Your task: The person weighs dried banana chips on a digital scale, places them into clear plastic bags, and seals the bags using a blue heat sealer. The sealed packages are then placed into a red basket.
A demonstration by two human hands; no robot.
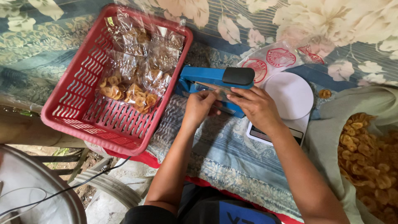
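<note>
A blue heat sealer with a black handle sits on a floral cloth, its arm raised. My left hand and my right hand are both at the sealer's jaw, pinching the edge of a clear plastic bag that lies in it. The bag's contents are hidden behind my hands.
A red plastic basket on the left holds several sealed bags of yellow chips. A white kitchen scale stands right of the sealer, with empty printed bags behind it. A big sack of loose chips lies at right. A metal pot sits lower left.
</note>
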